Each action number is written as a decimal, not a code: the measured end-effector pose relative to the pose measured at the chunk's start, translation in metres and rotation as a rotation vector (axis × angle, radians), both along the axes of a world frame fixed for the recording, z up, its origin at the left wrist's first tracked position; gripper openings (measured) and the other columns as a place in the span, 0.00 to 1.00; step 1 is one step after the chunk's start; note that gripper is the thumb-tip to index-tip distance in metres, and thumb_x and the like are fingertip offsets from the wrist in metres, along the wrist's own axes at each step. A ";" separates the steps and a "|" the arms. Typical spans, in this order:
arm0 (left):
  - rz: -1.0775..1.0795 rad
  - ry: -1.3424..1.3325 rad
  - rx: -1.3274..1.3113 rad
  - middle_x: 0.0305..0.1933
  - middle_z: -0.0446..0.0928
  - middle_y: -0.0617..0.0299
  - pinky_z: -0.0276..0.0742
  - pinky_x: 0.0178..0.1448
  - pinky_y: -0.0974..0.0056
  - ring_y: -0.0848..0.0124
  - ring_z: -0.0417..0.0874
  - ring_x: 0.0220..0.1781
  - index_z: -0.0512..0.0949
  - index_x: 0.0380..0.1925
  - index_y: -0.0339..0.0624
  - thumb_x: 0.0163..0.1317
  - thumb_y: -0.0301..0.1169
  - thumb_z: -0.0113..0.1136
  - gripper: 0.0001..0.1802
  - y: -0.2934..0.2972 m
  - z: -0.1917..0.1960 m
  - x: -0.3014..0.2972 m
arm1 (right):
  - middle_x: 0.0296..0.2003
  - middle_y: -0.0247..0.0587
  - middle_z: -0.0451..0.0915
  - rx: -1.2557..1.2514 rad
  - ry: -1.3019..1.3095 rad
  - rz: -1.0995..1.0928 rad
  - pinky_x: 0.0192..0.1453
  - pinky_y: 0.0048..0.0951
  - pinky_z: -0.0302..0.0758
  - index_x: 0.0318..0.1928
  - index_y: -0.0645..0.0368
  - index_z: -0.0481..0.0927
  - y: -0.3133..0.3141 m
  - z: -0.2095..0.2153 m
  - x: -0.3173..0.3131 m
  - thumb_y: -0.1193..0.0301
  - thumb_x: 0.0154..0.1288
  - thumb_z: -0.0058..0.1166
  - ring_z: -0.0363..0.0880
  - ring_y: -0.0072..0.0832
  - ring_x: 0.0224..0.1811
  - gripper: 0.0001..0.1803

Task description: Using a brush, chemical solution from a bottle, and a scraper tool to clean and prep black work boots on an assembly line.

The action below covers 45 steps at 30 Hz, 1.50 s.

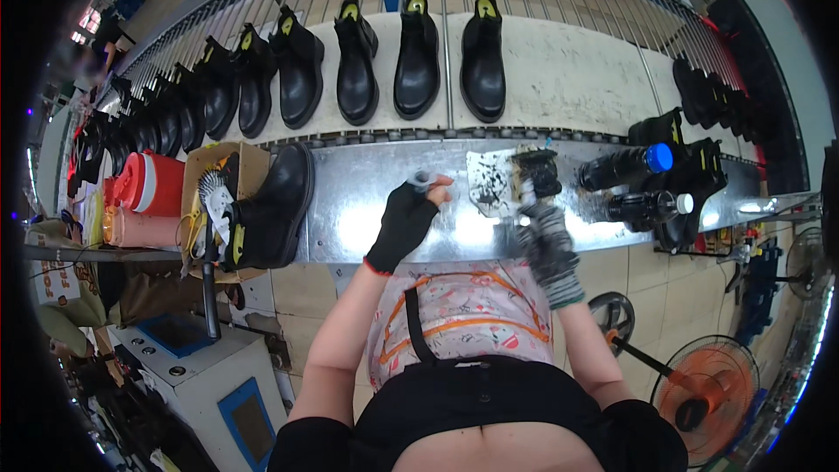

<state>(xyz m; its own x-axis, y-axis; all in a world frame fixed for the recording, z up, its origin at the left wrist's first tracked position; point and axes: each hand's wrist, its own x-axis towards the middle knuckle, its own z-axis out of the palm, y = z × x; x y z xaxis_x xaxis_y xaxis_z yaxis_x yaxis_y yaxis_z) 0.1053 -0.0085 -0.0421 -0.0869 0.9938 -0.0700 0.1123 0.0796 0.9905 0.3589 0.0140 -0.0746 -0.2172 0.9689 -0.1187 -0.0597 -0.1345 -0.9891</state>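
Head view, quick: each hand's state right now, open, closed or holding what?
Left hand: closed on a small pale object, kind unclear.
Right hand: blurred, near the black-stained white sheet; grip cannot be told.

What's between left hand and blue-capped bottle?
Head view: a black-stained white sheet and a dark lumpy item, kind unclear, between left hand and blue-capped bottle.
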 end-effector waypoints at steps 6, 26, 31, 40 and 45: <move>-0.214 -0.064 0.055 0.28 0.77 0.66 0.71 0.40 0.72 0.79 0.75 0.33 0.76 0.39 0.37 0.65 0.31 0.52 0.09 0.037 -0.011 0.038 | 0.45 0.49 0.77 0.134 -0.776 0.033 0.48 0.31 0.75 0.64 0.59 0.60 0.018 0.049 0.049 0.76 0.57 0.56 0.78 0.34 0.44 0.34; -0.510 0.313 0.256 0.20 0.75 0.54 0.69 0.27 0.63 0.61 0.75 0.18 0.75 0.48 0.39 0.59 0.32 0.56 0.17 0.071 0.021 0.081 | 0.27 0.37 0.75 1.074 -1.503 0.371 0.27 0.35 0.71 0.47 0.48 0.79 0.046 0.164 0.028 0.66 0.54 0.52 0.74 0.33 0.31 0.17; -0.586 0.469 0.254 0.29 0.79 0.54 0.75 0.37 0.55 0.54 0.81 0.32 0.78 0.41 0.46 0.55 0.40 0.56 0.16 0.070 0.010 0.089 | 0.29 0.38 0.77 1.149 -1.469 0.520 0.24 0.33 0.72 0.42 0.53 0.80 0.047 0.174 0.032 0.68 0.54 0.51 0.76 0.33 0.30 0.14; -0.696 0.697 0.448 0.28 0.77 0.57 0.75 0.34 0.55 0.58 0.80 0.33 0.79 0.26 0.47 0.51 0.40 0.59 0.10 0.080 0.034 0.105 | 0.20 0.41 0.73 1.193 -1.426 0.519 0.24 0.35 0.69 0.29 0.57 0.78 0.045 0.183 0.038 0.64 0.55 0.53 0.75 0.34 0.23 0.09; -0.702 0.776 0.454 0.27 0.75 0.60 0.75 0.37 0.56 0.60 0.79 0.34 0.78 0.24 0.48 0.49 0.40 0.60 0.09 0.078 0.022 0.112 | 0.20 0.40 0.76 0.724 -1.246 0.450 0.25 0.38 0.69 0.28 0.55 0.79 0.039 0.158 0.050 0.59 0.57 0.56 0.75 0.37 0.20 0.12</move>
